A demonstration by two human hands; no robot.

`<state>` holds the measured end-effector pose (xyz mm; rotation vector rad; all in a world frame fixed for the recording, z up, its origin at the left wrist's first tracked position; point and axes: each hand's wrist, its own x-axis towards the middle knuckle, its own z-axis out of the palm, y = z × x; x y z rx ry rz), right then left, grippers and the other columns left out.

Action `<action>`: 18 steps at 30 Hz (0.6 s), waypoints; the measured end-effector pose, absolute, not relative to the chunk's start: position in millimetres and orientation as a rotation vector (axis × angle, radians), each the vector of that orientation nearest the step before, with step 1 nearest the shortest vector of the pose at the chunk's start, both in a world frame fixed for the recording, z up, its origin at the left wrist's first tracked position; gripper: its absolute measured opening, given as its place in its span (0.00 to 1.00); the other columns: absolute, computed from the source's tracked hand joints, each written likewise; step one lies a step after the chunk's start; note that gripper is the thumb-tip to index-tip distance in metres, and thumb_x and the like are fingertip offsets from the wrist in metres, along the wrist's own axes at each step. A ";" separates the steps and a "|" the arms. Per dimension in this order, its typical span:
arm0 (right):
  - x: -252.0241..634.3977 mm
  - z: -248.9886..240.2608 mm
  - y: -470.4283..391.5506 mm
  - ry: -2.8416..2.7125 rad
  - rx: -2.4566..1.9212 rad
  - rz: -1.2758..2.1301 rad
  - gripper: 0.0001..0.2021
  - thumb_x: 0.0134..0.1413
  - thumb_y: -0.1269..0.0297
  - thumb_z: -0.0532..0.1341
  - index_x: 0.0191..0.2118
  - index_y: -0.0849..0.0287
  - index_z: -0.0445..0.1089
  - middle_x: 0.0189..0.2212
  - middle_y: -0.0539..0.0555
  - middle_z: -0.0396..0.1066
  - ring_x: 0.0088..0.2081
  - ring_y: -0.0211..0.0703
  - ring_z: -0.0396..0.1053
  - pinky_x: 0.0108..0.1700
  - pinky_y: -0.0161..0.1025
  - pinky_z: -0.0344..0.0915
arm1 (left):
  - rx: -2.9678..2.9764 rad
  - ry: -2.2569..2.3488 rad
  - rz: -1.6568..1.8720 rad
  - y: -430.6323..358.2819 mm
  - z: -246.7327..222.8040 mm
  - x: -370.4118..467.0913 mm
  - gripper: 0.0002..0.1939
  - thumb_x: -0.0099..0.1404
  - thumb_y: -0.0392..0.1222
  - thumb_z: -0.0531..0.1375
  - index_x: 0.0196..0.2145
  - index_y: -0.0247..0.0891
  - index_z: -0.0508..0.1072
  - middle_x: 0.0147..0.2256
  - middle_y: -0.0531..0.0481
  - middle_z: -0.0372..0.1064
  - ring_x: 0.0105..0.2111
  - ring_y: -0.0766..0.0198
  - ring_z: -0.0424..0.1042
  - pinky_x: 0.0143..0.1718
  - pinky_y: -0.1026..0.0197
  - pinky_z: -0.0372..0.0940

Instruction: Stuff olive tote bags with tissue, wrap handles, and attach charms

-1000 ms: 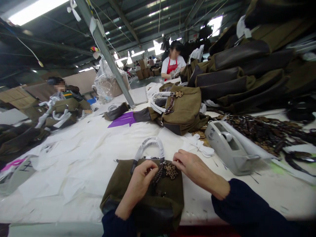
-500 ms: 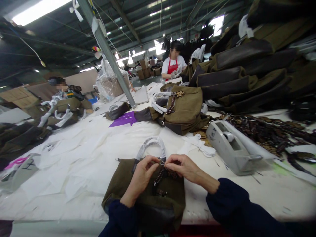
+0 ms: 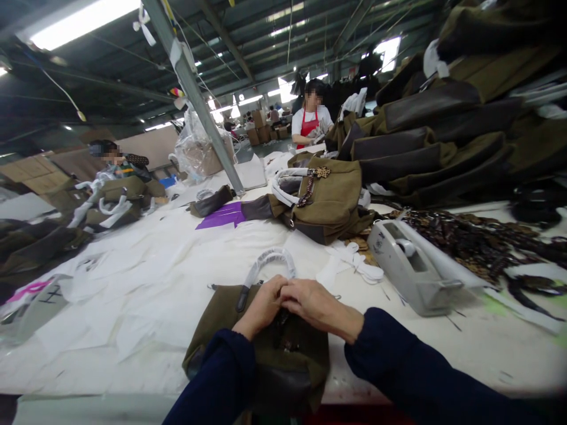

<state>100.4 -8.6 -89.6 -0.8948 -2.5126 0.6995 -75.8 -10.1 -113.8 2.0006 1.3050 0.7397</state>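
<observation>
An olive handbag (image 3: 210,330) with dark leather trim lies on the table before me. Its arched handle (image 3: 268,255) is wrapped in clear plastic. My left hand (image 3: 263,304) is closed at the handle's right base, its fingertips pinched together. Against it presses my right hand (image 3: 312,304), also closed, with fingers curled over the same spot. A dark bag charm (image 3: 289,343) hangs on the bag's front below both hands; its upper part is covered by my fingers. What sits between the left fingertips is hidden.
A grey tape dispenser (image 3: 411,271) stands to the right, beside a heap of dark charms (image 3: 478,242). Another olive handbag (image 3: 332,198) is behind. More bags (image 3: 443,136) are piled at right. White sheets (image 3: 115,289) cover the left. A person (image 3: 310,118) in a red apron works farther back.
Both hands have come together over the handle base; the right hand moved left and turned its back upward. The ring and flower charm seen before are now covered.
</observation>
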 end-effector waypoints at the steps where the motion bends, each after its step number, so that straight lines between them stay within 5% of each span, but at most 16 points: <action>1: 101.3 -91.1 -9.3 -2.525 -0.894 0.709 0.06 0.61 0.69 0.60 0.40 0.56 0.75 0.39 0.52 0.76 0.41 0.40 0.71 0.43 0.33 0.61 | 1.986 1.313 0.738 -7.8 -112.2 -75.9 0.03 0.61 0.36 0.56 0.29 0.37 0.69 0.29 0.52 0.65 0.32 0.62 0.64 0.36 0.61 0.60; 18: 100.0 -88.7 -14.6 -2.612 -1.527 0.366 0.12 0.61 0.71 0.53 0.41 0.65 0.74 0.37 0.63 0.76 0.41 0.54 0.76 0.41 0.42 0.68 | 1.897 1.318 0.660 6.3 -104.9 -75.5 0.08 0.58 0.34 0.59 0.34 0.35 0.78 0.30 0.49 0.73 0.30 0.63 0.68 0.33 0.63 0.63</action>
